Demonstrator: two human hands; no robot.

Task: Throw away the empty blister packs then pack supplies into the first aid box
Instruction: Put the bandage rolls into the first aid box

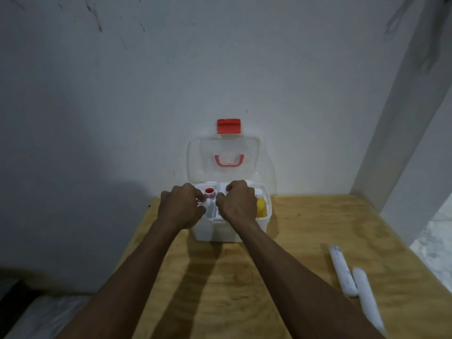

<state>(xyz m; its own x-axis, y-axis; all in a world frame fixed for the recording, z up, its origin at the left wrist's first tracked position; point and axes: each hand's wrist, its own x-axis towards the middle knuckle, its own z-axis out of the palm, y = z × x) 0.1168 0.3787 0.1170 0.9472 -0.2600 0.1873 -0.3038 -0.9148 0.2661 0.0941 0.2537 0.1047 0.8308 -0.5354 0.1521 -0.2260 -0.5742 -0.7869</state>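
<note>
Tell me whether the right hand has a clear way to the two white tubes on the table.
Probably yes: the tubes lie in the open on the table, with nothing around them. The right hand is over the box now.

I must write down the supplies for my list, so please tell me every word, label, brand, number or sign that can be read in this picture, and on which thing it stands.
No text can be read.
Nearer white tube: dark marks by its far end and faint pinkish print along it, too small and blurred to read.
Second white tube: no print visible.
First aid box, its clear lid and red latch: no writing visible.
</note>
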